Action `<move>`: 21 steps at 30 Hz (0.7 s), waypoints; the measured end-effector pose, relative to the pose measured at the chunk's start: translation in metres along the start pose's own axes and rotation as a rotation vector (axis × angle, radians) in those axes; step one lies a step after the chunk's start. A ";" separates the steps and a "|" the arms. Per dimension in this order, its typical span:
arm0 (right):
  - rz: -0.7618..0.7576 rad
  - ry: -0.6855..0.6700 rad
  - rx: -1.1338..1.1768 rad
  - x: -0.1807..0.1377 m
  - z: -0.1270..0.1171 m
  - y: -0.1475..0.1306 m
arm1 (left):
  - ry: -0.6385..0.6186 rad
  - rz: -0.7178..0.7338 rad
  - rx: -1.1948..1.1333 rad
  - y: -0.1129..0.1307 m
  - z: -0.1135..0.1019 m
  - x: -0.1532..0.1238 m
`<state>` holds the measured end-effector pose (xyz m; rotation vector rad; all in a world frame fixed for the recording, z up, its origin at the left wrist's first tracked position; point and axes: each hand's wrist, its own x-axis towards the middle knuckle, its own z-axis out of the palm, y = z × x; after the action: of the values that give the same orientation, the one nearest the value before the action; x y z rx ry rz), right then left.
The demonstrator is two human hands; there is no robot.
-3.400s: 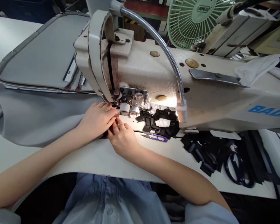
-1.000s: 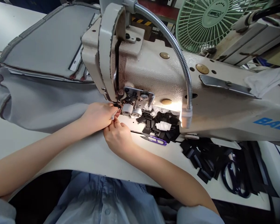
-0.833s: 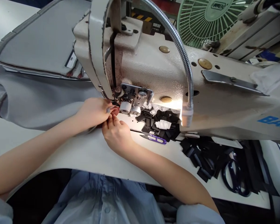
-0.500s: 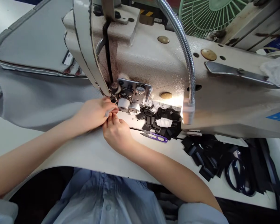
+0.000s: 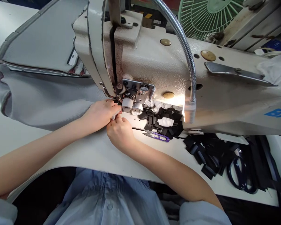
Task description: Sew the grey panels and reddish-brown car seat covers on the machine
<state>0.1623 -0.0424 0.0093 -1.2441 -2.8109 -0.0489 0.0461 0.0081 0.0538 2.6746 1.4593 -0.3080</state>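
Note:
A large grey fabric piece (image 5: 61,101) with dark-edged seams lies left of the sewing machine (image 5: 152,59) and runs in under its needle area. My left hand (image 5: 101,114) rests on this fabric just by the presser foot, its fingers pinching the edge. Close against it, my right hand (image 5: 120,132) has its fingers curled onto the same edge, a bit nearer to me. The machine head hides part of the left fingertips, and the needle itself cannot be made out.
Black and white strap pieces (image 5: 164,120) are heaped under the machine arm beside purple thread snips (image 5: 156,136). More black straps (image 5: 208,156) and dark-handled scissors (image 5: 241,175) lie at the right. A flexible lamp (image 5: 189,109) hangs over the arm; a green fan (image 5: 210,18) stands behind.
The view has shifted slightly, so the machine's front sits further right. Both hands stay together at the presser foot on the fabric edge, with little change in grip.

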 end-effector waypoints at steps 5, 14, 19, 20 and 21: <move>0.001 0.001 0.005 0.000 0.002 -0.001 | 0.029 0.020 0.010 -0.002 0.002 -0.001; 0.013 -0.019 -0.005 0.004 0.001 0.003 | -0.007 0.021 0.006 -0.005 0.001 0.006; 0.031 0.044 -0.044 0.004 0.005 0.004 | 0.076 0.031 -0.066 -0.010 -0.002 0.000; 0.031 0.050 -0.056 0.003 0.005 0.004 | 0.101 0.014 -0.059 -0.012 -0.004 -0.007; 0.023 0.052 -0.064 0.003 0.005 0.003 | 0.124 -0.008 -0.045 -0.015 -0.007 -0.014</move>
<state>0.1624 -0.0376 0.0050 -1.2684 -2.7709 -0.1687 0.0268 0.0057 0.0642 2.6963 1.4901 -0.1100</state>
